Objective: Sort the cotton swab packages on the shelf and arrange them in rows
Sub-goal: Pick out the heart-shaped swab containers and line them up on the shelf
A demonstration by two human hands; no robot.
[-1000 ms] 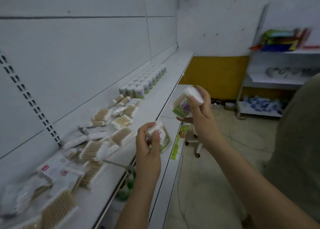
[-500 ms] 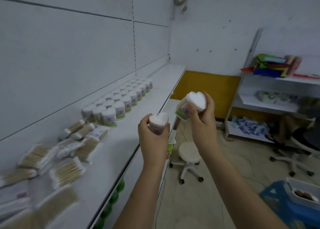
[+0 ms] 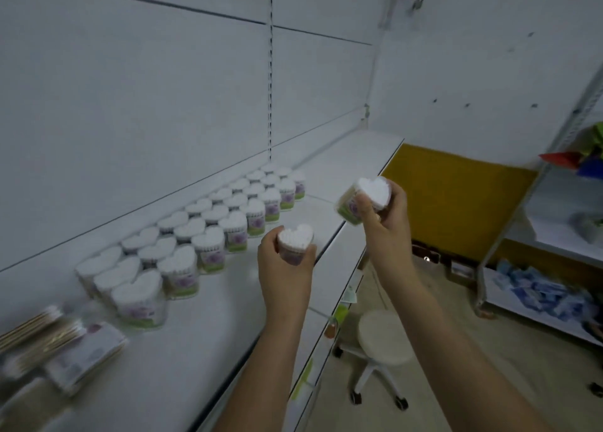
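1. Clear plastic tub [image 3: 295, 244] of cotton swabs, heart-shaped, gripped in the left hand [image 3: 284, 268] above the shelf [image 3: 228, 317].
2. Right hand [image 3: 385, 217] clasps a second tub [image 3: 362, 200], tilted.
3. Likely light, rigid, smooth; best held round the sides.

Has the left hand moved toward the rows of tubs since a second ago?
Yes. The left hand now sits over the shelf, nearer the rows; earlier it was beyond the edge.

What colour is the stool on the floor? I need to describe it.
Cream seat on a white base: the stool, head view.
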